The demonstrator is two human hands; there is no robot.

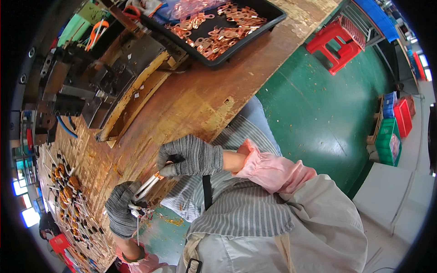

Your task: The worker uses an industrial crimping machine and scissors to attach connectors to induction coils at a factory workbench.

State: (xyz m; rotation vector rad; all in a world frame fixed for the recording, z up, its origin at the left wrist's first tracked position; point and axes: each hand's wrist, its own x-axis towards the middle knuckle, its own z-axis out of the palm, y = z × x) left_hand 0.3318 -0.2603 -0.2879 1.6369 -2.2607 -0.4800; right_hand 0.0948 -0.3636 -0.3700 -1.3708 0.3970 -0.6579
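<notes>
Both my hands wear grey knitted gloves and meet at the near edge of the wooden workbench. A pair of white-sleeved wire leads runs between them. My right hand pinches the copper-coloured end of the leads between thumb and fingers. Lower and to the left, my left hand is closed around the other end of the leads. More white lead ends stick out beside its fingers, and whatever its palm covers is hidden.
A black tray of copper terminals stands at the bench's far side. Left of it is a dark metal machine with a yellow-edged base. Many coils with white leads lie at left. A red stool stands on the green floor.
</notes>
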